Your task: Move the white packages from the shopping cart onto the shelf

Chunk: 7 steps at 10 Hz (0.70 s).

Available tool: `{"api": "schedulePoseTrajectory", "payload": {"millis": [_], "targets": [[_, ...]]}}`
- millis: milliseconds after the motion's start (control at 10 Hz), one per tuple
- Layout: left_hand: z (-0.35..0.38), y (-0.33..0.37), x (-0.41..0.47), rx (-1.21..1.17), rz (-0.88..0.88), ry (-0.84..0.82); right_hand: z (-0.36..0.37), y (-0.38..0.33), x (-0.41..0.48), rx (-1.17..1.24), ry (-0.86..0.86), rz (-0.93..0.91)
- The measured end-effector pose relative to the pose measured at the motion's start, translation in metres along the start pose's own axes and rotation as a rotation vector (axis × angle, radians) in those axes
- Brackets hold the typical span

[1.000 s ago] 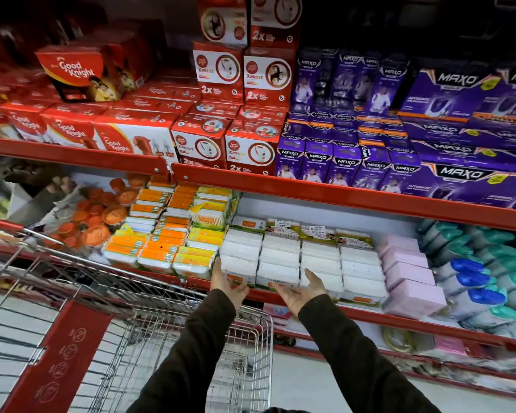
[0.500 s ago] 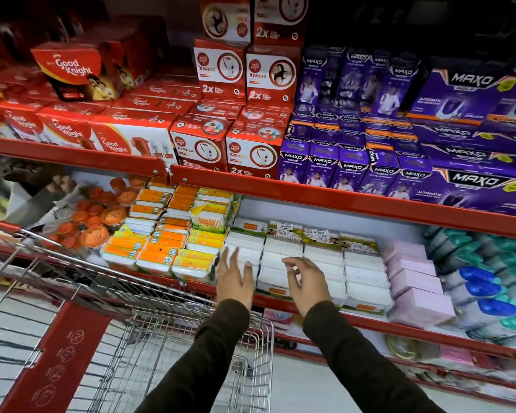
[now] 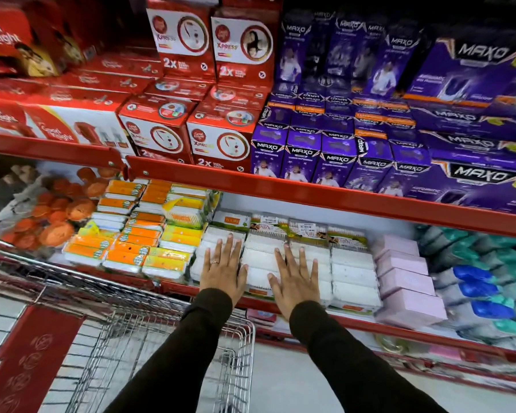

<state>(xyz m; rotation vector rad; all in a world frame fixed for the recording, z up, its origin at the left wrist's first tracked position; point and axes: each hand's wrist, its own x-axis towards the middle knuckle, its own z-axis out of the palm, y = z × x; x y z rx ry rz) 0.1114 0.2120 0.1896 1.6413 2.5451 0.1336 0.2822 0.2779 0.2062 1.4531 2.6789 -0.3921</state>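
The white packages (image 3: pixel 352 260) lie in neat rows on the lower shelf (image 3: pixel 325 195), stacked flat in several columns between the orange and yellow packs (image 3: pixel 125 242) on one side and the pink boxes (image 3: pixel 405 281) on the other. Both hands are on them, palms down and fingers spread: the left hand (image 3: pixel 222 271), with a ring on one finger, rests on the leftmost column, and the right hand (image 3: pixel 295 278) rests a column or two over. The hands are apart from each other and neither is clamped on anything; they look to be pressing or squaring the stack rather than carrying a pack.

The shopping cart (image 3: pixel 242 347) stands just below the person's arms, hard against the shelf front. In the part of its wire basket that I can see there is no white package, though the sleeves hide some of it and the near end runs out of view, so I cannot say it is fully emptied.

As I judge it, the shelving is largely or wholly done. What seems left is tidying the rows, then checking the cart for any remaining packs.
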Motion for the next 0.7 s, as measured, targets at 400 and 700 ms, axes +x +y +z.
{"api": "schedulePoseTrajectory", "payload": {"millis": [400,700], "targets": [[0.006,0.117,-0.008,-0.024,0.11,-0.076,-0.018,0.091,-0.023,0.046,0.036,0.329],[-0.007,0.117,-0.021,-0.037,0.07,0.0,-0.028,0.085,-0.042,0.056,0.156,0.266]]}}
